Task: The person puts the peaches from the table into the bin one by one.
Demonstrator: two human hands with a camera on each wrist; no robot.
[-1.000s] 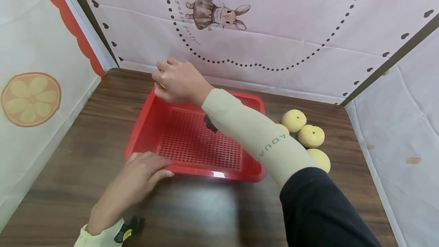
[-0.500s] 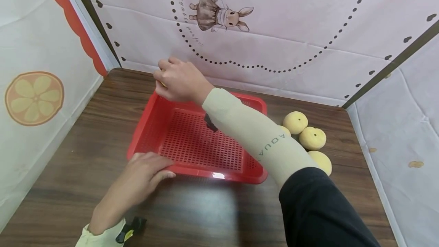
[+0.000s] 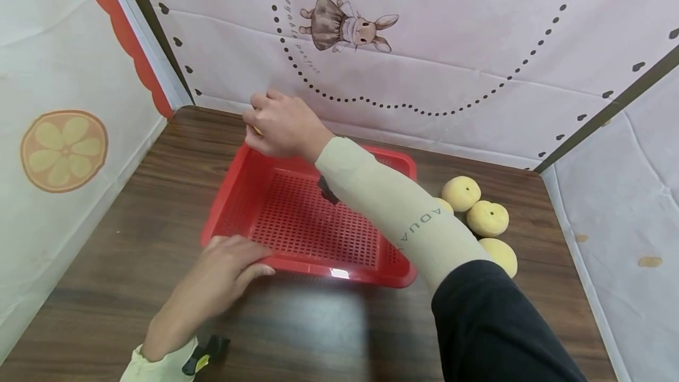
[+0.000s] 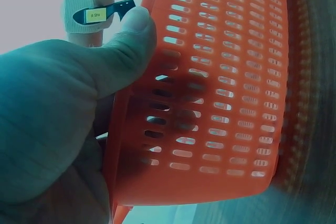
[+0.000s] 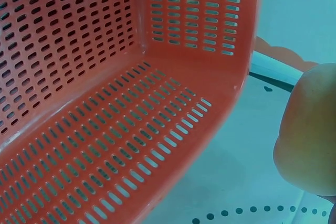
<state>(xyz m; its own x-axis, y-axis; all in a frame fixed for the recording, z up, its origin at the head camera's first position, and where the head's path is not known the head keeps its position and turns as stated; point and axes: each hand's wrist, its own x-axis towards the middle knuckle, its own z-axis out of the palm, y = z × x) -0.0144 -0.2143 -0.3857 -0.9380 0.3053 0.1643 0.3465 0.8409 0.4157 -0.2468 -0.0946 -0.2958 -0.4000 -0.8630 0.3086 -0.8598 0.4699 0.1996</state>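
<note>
Closest to the person's body, the left hand (image 3: 230, 267) pinches the near rim of a red plastic basket (image 3: 313, 217), thumb against the outer wall. The basket sits on the wood-grain table (image 3: 122, 246), mouth up, its long axis running left to right, the right end slanting a bit nearer. It is glossy, its floor and sides pierced with rows of slots. Off its right end lie four pale yellow round fruits (image 3: 487, 219), two partly behind the pale sleeve (image 3: 414, 217). Over the far left corner, the right hand (image 3: 283, 125) has its fingers curled round a smooth yellow-orange fruit (image 5: 307, 135), mostly covered; I can't tell which way it points. Beyond hangs a sheet printed with a rabbit (image 3: 328, 22).
</note>
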